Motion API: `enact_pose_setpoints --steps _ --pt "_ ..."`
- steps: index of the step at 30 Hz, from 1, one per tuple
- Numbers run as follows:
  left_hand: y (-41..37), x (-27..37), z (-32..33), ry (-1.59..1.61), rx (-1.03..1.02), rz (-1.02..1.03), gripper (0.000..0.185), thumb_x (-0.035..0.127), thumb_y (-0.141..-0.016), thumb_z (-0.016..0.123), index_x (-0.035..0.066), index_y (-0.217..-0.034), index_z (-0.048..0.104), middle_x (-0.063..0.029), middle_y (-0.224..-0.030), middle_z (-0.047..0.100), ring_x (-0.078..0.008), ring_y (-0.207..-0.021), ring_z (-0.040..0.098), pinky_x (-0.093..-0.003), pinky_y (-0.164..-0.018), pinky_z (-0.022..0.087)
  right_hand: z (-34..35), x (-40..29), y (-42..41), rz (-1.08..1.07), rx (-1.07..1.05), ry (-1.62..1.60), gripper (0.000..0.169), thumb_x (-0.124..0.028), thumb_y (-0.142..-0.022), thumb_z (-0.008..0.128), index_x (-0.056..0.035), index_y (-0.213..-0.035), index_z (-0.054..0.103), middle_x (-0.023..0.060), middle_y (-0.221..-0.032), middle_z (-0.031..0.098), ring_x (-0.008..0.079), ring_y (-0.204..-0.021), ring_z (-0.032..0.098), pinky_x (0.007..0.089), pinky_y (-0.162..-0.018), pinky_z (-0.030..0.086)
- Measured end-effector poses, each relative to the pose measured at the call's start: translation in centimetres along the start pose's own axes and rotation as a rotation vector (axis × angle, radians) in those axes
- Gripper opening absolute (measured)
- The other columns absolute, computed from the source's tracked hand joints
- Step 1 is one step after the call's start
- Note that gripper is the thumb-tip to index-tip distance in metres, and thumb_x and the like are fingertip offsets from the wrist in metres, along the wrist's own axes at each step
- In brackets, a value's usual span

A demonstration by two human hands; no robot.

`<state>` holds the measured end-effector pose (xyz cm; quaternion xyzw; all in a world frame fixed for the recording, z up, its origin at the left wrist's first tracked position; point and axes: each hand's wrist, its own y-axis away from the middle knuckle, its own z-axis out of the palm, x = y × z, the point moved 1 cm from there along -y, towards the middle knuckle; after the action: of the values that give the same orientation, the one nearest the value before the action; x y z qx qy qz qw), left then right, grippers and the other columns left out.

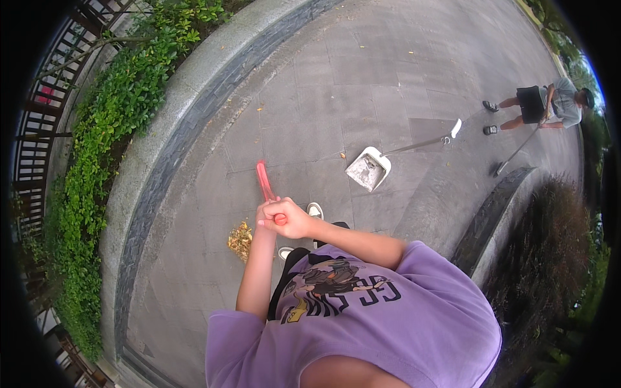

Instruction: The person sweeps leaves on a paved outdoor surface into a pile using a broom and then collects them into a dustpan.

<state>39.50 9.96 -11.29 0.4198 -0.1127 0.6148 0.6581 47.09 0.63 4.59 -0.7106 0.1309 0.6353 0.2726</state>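
Observation:
Near the middle, my right hand (290, 219) is closed around the top end of a red rod-like handle (263, 178). My left hand (266, 211) is closed on the same handle, pressed against the right hand and partly hidden by it. The handle runs away from my hands and looks blurred; no tool head can be made out. A pile of yellow and brown leaves (240, 240) lies on the paving beside my left forearm. To the right of my hands a white long-handled dustpan (369, 169) rests on the ground, its handle pointing right.
A curved stone kerb (160, 145) borders green shrubs (116, 102) on the left. Another person (533, 106) stands at the far right with a long-handled tool (516, 150). Below that tool, a low curved wall (495, 203) edges dark bushes. Scattered leaves dot the paving.

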Motion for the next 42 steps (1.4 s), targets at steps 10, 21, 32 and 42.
enact_pose_setpoints --steps 10,21,32,42 --pt "-2.0 0.1 1.4 -0.193 -0.064 -0.054 0.028 0.025 -0.092 0.050 0.001 -0.103 0.056 -0.0100 -0.090 0.061 -0.0200 -0.084 0.060 -0.0355 -0.079 0.049 -3.5 -1.9 0.9 0.013 0.104 -0.072 0.042 -0.009 -0.084 0.065 -0.0032 -0.059 0.032 0.0073 -0.051 0.030 0.0189 -0.048 0.029 0.0332 -0.049 0.029" --pt "0.6 2.0 5.2 -0.295 0.221 -0.071 0.027 0.025 -0.083 0.061 0.009 -0.103 0.055 -0.0020 -0.098 0.056 -0.0143 -0.088 0.054 -0.0323 -0.081 0.045 -3.0 -2.7 3.6 0.003 0.429 0.023 0.036 -0.010 -0.082 0.069 -0.0028 -0.060 0.041 0.0067 -0.051 0.035 0.0185 -0.049 0.034 0.0323 -0.050 0.031" --pt "3.9 10.3 12.3 -1.145 -0.458 0.680 0.035 0.018 -0.076 0.064 0.002 -0.107 0.061 -0.0194 -0.105 0.061 -0.0346 -0.092 0.060 -0.0393 -0.079 0.048 0.3 -12.9 3.9 -0.187 0.313 0.121 0.038 -0.011 -0.078 0.071 -0.0030 -0.057 0.040 0.0073 -0.053 0.041 0.0214 -0.049 0.038 0.0325 -0.048 0.030" --pt "3.1 8.0 15.4 -1.086 -0.352 0.483 0.024 0.008 -0.077 0.064 0.002 -0.099 0.059 -0.0188 -0.094 0.058 -0.0301 -0.085 0.059 -0.0357 -0.069 0.048 -1.9 -15.2 4.7 -0.265 0.369 0.205 0.029 -0.007 -0.068 0.070 -0.0042 -0.057 0.043 0.0058 -0.054 0.045 0.0222 -0.047 0.043 0.0322 -0.047 0.033"
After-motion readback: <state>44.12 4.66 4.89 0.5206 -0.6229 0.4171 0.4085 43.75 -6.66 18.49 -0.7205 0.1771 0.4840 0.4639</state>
